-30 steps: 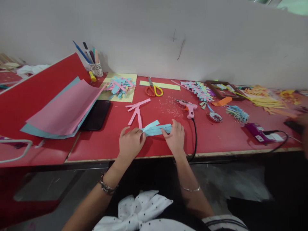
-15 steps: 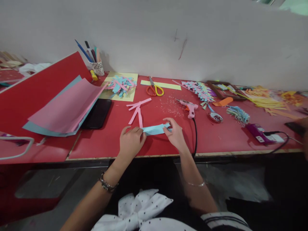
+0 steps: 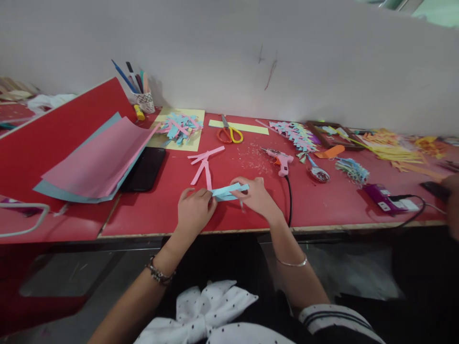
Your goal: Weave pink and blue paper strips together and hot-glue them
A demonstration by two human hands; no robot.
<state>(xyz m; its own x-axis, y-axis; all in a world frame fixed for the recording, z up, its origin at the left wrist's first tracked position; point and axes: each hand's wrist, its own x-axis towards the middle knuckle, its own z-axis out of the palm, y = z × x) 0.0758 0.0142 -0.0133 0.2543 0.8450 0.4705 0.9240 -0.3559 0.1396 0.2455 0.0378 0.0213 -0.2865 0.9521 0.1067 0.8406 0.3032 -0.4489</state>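
Light blue paper strips (image 3: 226,192) stretch between my two hands, just above the table's front edge. My left hand (image 3: 195,210) pinches their left end with its fingers closed. At the other end, the fingers of my right hand (image 3: 255,195) close on the strips, which fan apart a little there. Several pink paper strips (image 3: 205,164) lie crossed on the table just beyond my left hand. Farther right rests a pink glue gun (image 3: 281,160) with a black cord. Scissors (image 3: 229,135) with red and yellow handles lie behind, on a pale yellow strip.
Pink and blue sheets (image 3: 93,157) lean at the left over a black phone (image 3: 145,168). A heap of paper snippets (image 3: 181,128) sits on yellow paper by a pen cup (image 3: 145,101). At the right are a spoon (image 3: 318,173), fringed paper (image 3: 296,136) and a purple power box (image 3: 383,198).
My right hand has moved slightly left along the blue strips, turning inward. The strips now fan apart at their right end. My left hand stays nearly still.
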